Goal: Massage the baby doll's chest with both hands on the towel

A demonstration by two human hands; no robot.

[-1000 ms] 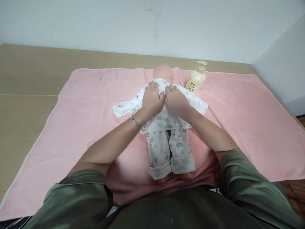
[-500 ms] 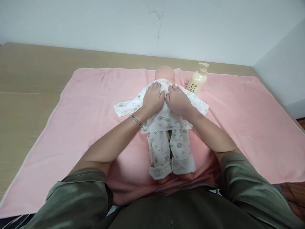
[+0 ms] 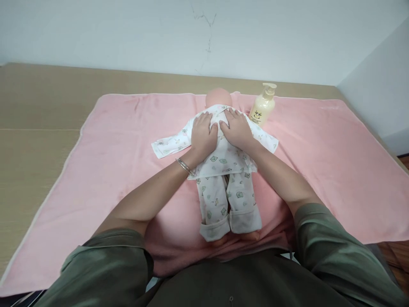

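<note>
A baby doll (image 3: 219, 97) lies on a pink blanket, its bald head pointing away from me and its feet toward me. It wears a white printed top (image 3: 223, 160) with the sleeves spread out, and matching trousers (image 3: 214, 200) with turned-up cuffs. My left hand (image 3: 204, 134) rests flat on the left part of the doll's upper torso, a silver bangle (image 3: 184, 166) around the wrist. On the right part of the torso lies my right hand (image 3: 237, 130), palm down. Both thumbs point inward with a small gap between them. Neither hand grips anything.
The pink blanket (image 3: 121, 140) covers much of a wooden table (image 3: 38, 102). A cream pump bottle (image 3: 262, 106) stands on the blanket just right of the doll's head. Behind the table rises a pale wall (image 3: 143, 38) with crack lines.
My two hands have moved slightly apart on the doll's torso, so the thumbs, close together before, now show a wider gap. The doll and bottle stay in place.
</note>
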